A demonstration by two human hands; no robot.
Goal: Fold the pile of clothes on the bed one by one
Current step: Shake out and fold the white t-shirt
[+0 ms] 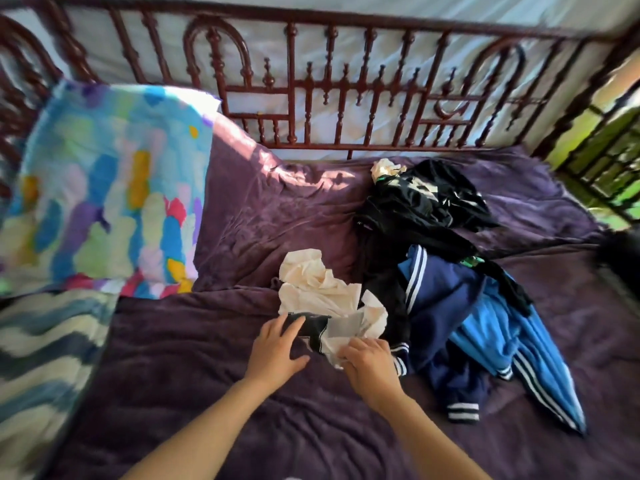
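Observation:
A crumpled cream garment point(317, 287) with a black-and-grey patch lies in the middle of the purple bed cover point(173, 393). My left hand point(277, 348) rests flat on its black part, fingers spread. My right hand point(369, 363) pinches the cream fabric at its near edge. To the right lies the pile: a navy jacket with white stripes point(440, 313), a bright blue garment point(498, 327), and black clothes point(422, 202) behind them. A small cream piece point(384, 168) pokes out at the pile's far end.
A dark red metal bed rail point(346, 98) runs along the far side and right end. A multicoloured pillow point(110, 188) leans at the left, with a purple pillow point(263, 216) beside it. A blue-and-white zigzag blanket point(45, 358) lies at the near left.

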